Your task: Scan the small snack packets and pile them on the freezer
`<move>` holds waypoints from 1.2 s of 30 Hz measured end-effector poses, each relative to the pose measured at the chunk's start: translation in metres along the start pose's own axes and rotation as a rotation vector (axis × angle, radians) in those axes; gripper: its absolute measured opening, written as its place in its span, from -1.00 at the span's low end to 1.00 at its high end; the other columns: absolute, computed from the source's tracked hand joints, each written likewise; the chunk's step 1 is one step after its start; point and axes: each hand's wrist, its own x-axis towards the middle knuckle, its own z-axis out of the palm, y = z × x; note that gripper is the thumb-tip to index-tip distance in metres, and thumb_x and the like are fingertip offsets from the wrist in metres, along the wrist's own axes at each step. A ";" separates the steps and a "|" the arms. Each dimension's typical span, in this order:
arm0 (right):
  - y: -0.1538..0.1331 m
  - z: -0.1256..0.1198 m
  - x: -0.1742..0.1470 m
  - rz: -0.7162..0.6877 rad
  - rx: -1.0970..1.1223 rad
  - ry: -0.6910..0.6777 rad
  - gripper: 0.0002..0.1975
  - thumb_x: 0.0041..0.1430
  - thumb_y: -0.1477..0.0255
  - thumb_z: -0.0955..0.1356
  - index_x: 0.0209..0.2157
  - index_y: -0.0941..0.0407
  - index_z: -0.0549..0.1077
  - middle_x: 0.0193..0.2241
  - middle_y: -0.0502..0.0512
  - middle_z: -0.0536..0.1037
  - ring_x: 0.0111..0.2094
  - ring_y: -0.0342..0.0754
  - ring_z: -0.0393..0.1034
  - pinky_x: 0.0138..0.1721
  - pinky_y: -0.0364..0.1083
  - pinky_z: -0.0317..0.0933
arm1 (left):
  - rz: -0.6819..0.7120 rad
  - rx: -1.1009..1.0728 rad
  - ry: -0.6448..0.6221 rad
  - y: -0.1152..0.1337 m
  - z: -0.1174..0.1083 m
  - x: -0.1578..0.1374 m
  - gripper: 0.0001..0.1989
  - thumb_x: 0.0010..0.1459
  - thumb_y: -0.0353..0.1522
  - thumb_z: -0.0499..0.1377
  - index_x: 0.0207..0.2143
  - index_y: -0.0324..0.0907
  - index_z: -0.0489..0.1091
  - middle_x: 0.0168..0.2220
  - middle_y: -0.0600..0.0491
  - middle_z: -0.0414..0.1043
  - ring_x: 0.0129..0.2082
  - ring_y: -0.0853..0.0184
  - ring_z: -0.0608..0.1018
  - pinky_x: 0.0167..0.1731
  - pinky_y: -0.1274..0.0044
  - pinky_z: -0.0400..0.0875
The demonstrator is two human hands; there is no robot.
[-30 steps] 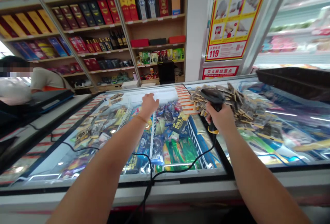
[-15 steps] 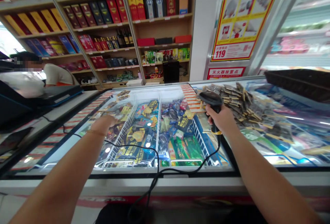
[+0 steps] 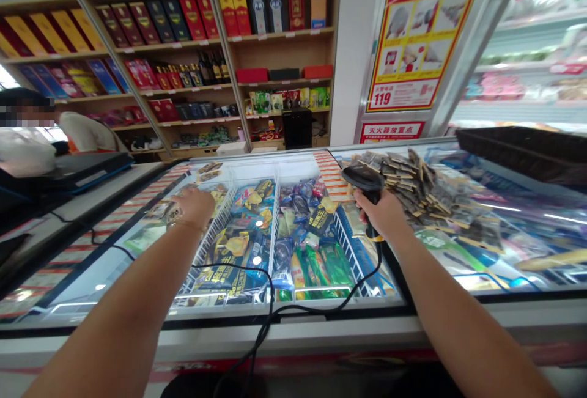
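Note:
My right hand (image 3: 384, 213) is wrapped round the handle of a black barcode scanner (image 3: 364, 179), held up over the freezer with its head pointing away to the left. A black cable (image 3: 321, 307) hangs from the handle and loops across the glass. On the left side, my left hand (image 3: 196, 205) is low over the glass top, fingers stretched out towards some small flat packets (image 3: 160, 210); whether they touch is unclear. A few similar packets (image 3: 210, 169) lie just beyond it. To the right of the scanner is a heap of small brown-edged packets (image 3: 413, 181).
Beneath the glass, white wire baskets (image 3: 276, 227) hold colourful ice cream packs (image 3: 232, 251). A dark tray (image 3: 518, 150) stands at the right. Behind are shelves of boxes (image 3: 197, 16) and a red poster (image 3: 413, 37). Another person (image 3: 27, 141) is at the far left beside a counter.
My left hand has moved forward over the packets, its fingers now reaching out. The scanner stays in my right hand. The whole view has shifted slightly.

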 end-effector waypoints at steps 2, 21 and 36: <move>-0.005 0.000 -0.003 0.050 0.003 -0.005 -0.64 0.09 0.08 0.37 -0.35 0.12 0.40 -0.69 0.04 0.47 -0.72 -0.04 0.37 -0.65 -0.13 0.22 | 0.065 -0.006 0.017 0.015 -0.008 0.003 -0.88 0.18 -0.53 0.05 -0.36 -0.30 0.38 -0.06 -0.36 0.44 0.09 -0.20 0.45 0.03 -0.05 0.27; -0.015 -0.003 -0.011 0.018 -0.023 -0.108 -0.67 0.09 0.11 0.38 -0.36 0.10 0.39 -0.73 0.00 0.44 -0.71 -0.04 0.37 -0.61 -0.11 0.26 | -0.708 -1.747 -0.650 0.210 0.012 -0.069 -0.63 0.32 -0.05 0.09 -0.36 -0.16 0.34 -0.54 0.09 0.37 -0.61 0.43 0.45 -0.62 0.64 0.22; -0.017 -0.002 -0.012 -0.019 -0.117 -0.131 -0.71 0.12 0.13 0.38 -0.36 0.08 0.39 -0.75 0.00 0.44 -0.71 -0.03 0.37 -0.60 -0.10 0.24 | -0.557 -2.228 -0.944 0.184 0.023 -0.068 -0.59 0.33 -0.08 0.01 -0.45 -0.16 0.33 -0.58 0.02 0.30 -0.58 0.35 0.38 -0.54 0.49 0.28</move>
